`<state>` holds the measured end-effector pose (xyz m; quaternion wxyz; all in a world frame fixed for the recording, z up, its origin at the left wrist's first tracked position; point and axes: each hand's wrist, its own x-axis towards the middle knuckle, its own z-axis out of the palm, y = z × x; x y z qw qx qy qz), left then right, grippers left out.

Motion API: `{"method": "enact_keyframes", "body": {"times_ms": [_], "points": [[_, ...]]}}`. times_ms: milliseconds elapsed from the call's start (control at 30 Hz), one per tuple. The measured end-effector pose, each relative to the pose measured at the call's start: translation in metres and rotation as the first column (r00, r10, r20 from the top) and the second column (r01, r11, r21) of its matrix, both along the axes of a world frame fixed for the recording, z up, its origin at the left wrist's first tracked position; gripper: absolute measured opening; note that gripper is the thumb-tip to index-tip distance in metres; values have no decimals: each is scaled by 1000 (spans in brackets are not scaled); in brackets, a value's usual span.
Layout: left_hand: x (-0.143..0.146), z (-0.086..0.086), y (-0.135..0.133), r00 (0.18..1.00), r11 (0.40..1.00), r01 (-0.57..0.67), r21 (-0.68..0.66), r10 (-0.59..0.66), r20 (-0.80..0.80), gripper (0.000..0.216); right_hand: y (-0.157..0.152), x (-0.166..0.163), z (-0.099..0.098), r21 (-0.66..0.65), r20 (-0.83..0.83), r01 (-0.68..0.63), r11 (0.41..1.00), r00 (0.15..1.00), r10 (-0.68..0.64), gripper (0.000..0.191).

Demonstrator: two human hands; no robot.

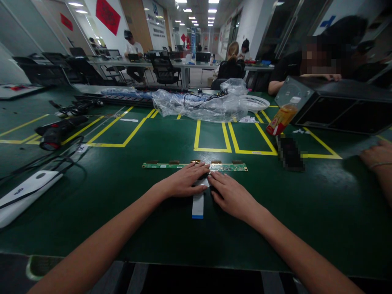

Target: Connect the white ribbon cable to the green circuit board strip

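Observation:
A long narrow green circuit board [162,165] lies flat on the green table [122,212], straight ahead of me. A white flat ribbon cable [197,205] with a blue tip runs from the board's middle toward me. My left hand [183,181] rests palm down, fingers stretched onto the board and the cable's upper end. My right hand [231,196] lies beside it, fingers extended, tips touching the cable where it meets the board. Neither hand grips anything.
Yellow tape boxes [211,141] mark the table. Crumpled clear plastic [202,106] with cables lies behind, a white fan grille [254,103] and a bottle [283,116] at right, a black case [339,106] beyond. A power tool [56,132] lies at left. Another person's hand [378,157] rests at the right edge.

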<state>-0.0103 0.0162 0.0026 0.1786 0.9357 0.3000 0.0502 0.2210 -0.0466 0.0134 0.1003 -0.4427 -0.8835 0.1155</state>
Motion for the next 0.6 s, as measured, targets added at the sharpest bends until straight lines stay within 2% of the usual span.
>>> {"method": "enact_keyframes", "body": {"times_ms": [367,600], "points": [[-2,4,0,1000,1000,10,-13,-10,-2,64,1,-3,0,22,20,49,999,999,-50,51],[-4,6,0,1000,999,28,-20,-27,13,68,5,5,-4,-8,-24,1,1000,1000,-1,51]]}}
